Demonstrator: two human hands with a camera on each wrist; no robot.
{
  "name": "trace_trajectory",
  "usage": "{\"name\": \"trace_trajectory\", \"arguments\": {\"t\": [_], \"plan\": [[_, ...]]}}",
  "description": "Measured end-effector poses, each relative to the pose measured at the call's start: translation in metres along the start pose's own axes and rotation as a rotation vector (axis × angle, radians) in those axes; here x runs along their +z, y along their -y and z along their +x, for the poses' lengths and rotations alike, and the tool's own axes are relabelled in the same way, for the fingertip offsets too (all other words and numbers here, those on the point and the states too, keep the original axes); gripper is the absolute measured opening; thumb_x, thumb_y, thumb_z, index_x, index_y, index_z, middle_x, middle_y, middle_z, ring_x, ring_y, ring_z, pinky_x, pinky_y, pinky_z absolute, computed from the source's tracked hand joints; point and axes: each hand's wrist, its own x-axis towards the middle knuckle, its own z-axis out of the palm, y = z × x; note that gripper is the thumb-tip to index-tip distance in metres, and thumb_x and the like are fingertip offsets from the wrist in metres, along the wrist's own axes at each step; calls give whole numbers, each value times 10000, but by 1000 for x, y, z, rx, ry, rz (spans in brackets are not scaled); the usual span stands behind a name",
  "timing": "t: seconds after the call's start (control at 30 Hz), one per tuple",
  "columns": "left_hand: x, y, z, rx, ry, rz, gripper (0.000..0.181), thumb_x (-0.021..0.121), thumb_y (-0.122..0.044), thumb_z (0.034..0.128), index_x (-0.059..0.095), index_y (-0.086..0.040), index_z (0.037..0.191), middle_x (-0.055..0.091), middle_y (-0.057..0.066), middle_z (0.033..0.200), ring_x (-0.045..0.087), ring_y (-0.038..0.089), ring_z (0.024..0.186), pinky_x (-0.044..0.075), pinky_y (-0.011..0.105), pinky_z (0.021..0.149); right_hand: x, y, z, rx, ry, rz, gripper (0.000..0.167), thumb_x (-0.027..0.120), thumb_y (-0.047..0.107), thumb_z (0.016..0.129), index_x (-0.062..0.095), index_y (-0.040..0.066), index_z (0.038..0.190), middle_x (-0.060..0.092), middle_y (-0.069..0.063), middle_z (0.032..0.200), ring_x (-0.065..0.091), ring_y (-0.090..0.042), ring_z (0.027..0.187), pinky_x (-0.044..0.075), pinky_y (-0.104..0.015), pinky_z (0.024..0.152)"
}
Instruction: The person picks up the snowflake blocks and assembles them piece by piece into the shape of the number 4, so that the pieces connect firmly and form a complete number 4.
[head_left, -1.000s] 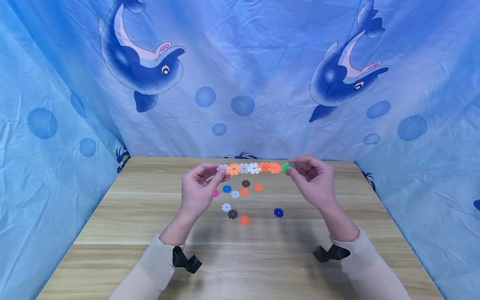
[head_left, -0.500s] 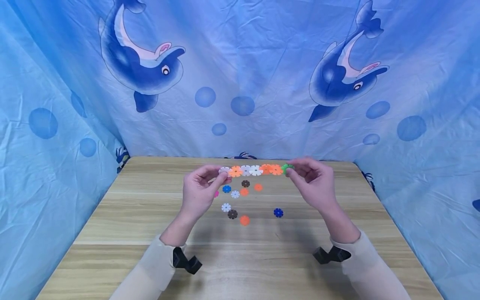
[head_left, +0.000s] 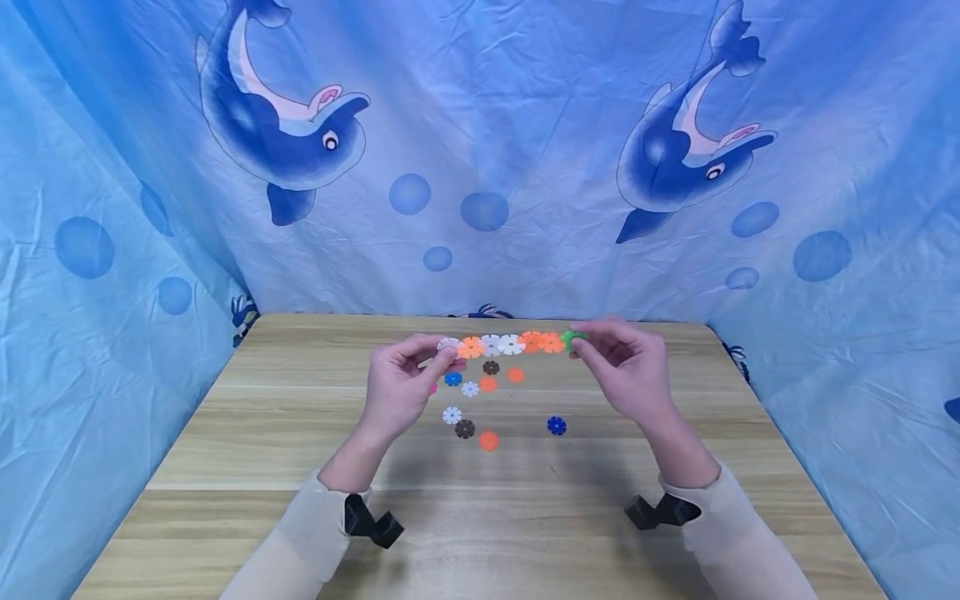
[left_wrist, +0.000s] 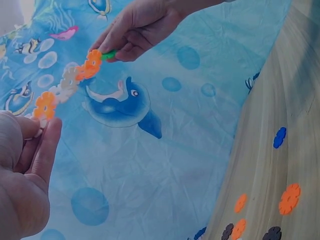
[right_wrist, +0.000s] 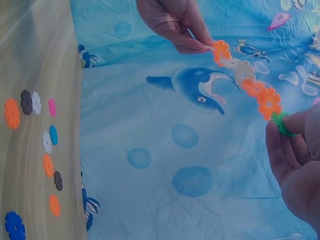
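Disc chain [head_left: 514,344], held aloft; loose discs [head_left: 485,442] lie on the table [head_left: 525,533].

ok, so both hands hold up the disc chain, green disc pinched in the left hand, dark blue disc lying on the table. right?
One slip: the green disc is pinched in the right hand, not the left hand; the right wrist view shows it. Both hands do hold up the disc chain, and the dark blue disc lies on the table.
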Motion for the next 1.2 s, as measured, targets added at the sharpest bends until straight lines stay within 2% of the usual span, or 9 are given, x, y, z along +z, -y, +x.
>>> {"name": "trace_trajectory", "arguments": {"t": [0.07, 0.17, 0.4, 0.5, 0.63, 0.77, 0.9, 1.0, 1.2], "plan": [[0, 0, 0, 0, 9, 14, 162, 731, 12, 981, 750, 112, 1108, 789, -94, 949, 813, 98, 826, 488, 121, 467, 0, 0, 0, 7, 2, -4, 154, 706, -180, 912, 752, -138, 1053, 770, 120, 901, 762, -55, 737, 342, -197, 372], [-2, 0, 0, -4, 20, 31, 160, 734, -4, 986, 759, 94, 1109, 790, -98, 943, 812, 94, 828, 364, 127, 411, -1, 1, 0, 11, 9, -17, 149, 714, -169, 914, 749, -141, 1055, 774, 119, 906, 771, -53, 744, 332, -203, 362], [-4, -2, -1, -6, 38, 34, 171, 739, -10, 984, 761, 91, 1120, 777, -86, 972, 815, 108, 831, 362, 129, 417, 0, -1, 0, -8, 27, 20, 138, 714, -154, 923, 721, -184, 1058, 782, 101, 925, 785, -52, 767, 327, -188, 355], [-2, -1, -1, 17, 62, -3, 151, 735, 39, 966, 741, 122, 1093, 769, -68, 961, 804, 107, 830, 576, 145, 556, 2, -3, 0, -31, 9, 80, 137, 710, -130, 941, 719, -183, 1067, 764, 30, 934, 772, -64, 733, 476, -154, 436], [5, 3, -1, 46, 133, -112, 121, 667, 159, 931, 693, 142, 1048, 724, 14, 979, 763, 120, 864, 695, 392, 806, 7, -5, 1, -73, -48, 148, 157, 690, -175, 923, 728, -176, 1075, 741, -8, 921, 646, -51, 581, 556, -164, 520], [14, 3, -2, 58, 180, -141, 193, 610, 190, 920, 682, 107, 1078, 672, 134, 1092, 742, 128, 847, 701, 385, 766, 10, -4, 1, -79, -66, 138, 182, 686, -209, 898, 724, -188, 1075, 748, 22, 907, 660, -38, 592, 409, -138, 421], [22, 0, -1, 67, 203, -64, 310, 577, 172, 886, 686, 101, 1167, 677, 162, 1127, 673, 73, 761, 629, 202, 636, 13, 0, 0, -53, -33, 110, 172, 701, -165, 923, 706, -206, 1090, 730, 16, 912, 771, -98, 726, 349, -176, 382], [26, -1, -1, 65, 234, -19, 353, 624, 143, 879, 698, 77, 1218, 711, 194, 1126, 629, 67, 729, 545, 157, 570, 13, 2, -1, -36, -16, 103, 185, 712, -133, 937, 703, -206, 1107, 722, 2, 913, 782, -102, 755, 374, -192, 387], [33, -2, -1, -60, 203, 58, 301, 828, -65, 915, 789, -22, 1211, 791, 150, 1210, 793, 168, 886, 676, 267, 773, 12, 3, -2, -8, 2, 95, 205, 708, -160, 924, 723, -170, 1128, 793, 69, 963, 807, -96, 805, 481, -212, 418]]}}
